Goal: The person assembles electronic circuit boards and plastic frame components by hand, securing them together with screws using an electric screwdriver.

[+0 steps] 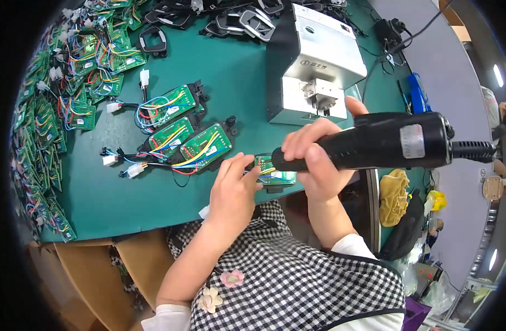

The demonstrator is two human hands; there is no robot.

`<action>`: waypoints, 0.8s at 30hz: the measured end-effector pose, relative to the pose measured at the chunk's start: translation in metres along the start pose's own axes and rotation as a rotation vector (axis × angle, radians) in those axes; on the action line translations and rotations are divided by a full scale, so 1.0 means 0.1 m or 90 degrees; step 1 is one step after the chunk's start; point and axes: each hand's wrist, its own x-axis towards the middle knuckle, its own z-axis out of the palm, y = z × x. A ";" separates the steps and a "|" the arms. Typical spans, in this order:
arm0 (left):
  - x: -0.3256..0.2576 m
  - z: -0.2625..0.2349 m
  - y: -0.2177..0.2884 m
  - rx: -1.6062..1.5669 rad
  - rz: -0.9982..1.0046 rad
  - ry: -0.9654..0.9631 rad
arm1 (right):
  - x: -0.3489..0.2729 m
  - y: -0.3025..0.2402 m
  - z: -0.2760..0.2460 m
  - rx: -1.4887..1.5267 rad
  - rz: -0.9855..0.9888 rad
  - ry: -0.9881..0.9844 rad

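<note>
My right hand [319, 160] is wrapped round a thick black electric screwdriver [374, 143], which lies nearly level with its cord end to the right. Its front end reaches over a green circuit board [281, 177] at the table's front edge; the tip is hidden. With fingers bent, my left hand [231, 187] grips the left side of that board. Just beyond it lie several more boards, one with yellow, blue and red wires [206, 146] and another farther back [173, 106]. These sit on black plastic housings, with white connectors trailing left.
A large heap of wired green boards [43, 127] covers the table's left side. Black and silver frames [257, 25] lie at the back. A white and black machine [319, 55] stands beyond my right hand. Tan gloves [394, 198] and a blue object [418, 94] are at right.
</note>
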 end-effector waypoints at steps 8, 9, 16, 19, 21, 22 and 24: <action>-0.01 -0.04 0.02 -0.004 -0.034 -0.045 | 0.08 0.20 -0.01 -0.083 0.067 -0.125; -0.01 -0.04 0.01 -0.006 -0.035 -0.045 | 0.09 0.22 -0.02 -0.152 0.051 -0.161; -0.02 -0.03 -0.01 -0.010 -0.029 -0.035 | 0.09 0.19 0.02 -0.074 0.083 -0.145; -0.01 -0.02 -0.02 -0.005 -0.027 -0.037 | 0.10 0.18 0.10 -0.098 0.081 -0.149; -0.01 -0.02 -0.02 -0.005 -0.029 -0.039 | 0.10 0.25 0.11 -0.155 0.047 -0.171; -0.01 -0.02 -0.01 0.005 -0.026 -0.037 | 0.14 0.25 0.09 -0.204 0.036 -0.228; -0.01 -0.01 -0.01 0.006 -0.028 -0.032 | 0.19 0.23 0.12 -0.155 0.092 -0.268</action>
